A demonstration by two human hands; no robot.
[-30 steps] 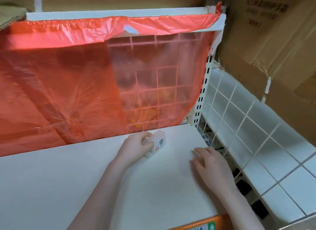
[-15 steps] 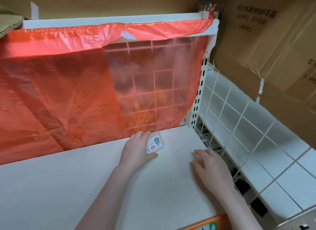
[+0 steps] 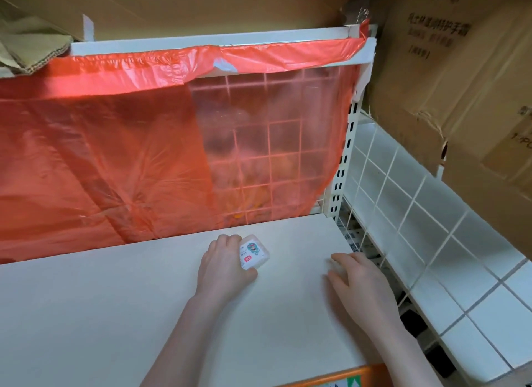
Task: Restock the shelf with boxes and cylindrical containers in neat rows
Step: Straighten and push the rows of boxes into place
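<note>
A small white box with a green cartoon label and a red sticker lies flat on the white shelf board, near its back edge. My left hand grips the box from its left side, fingers curled over the far edge and thumb at the near corner. My right hand rests flat on the shelf board to the right, fingers spread and straight, holding nothing.
A red plastic sheet hangs over the wire-grid back of the shelf. A white wire-grid side panel and tiled wall stand at the right. Cardboard cartons crowd the upper right. An orange price rail edges the shelf front.
The box has gone from standing on edge to lying flat, label up, in my left hand's grip. My right hand has stayed flat on the shelf.
</note>
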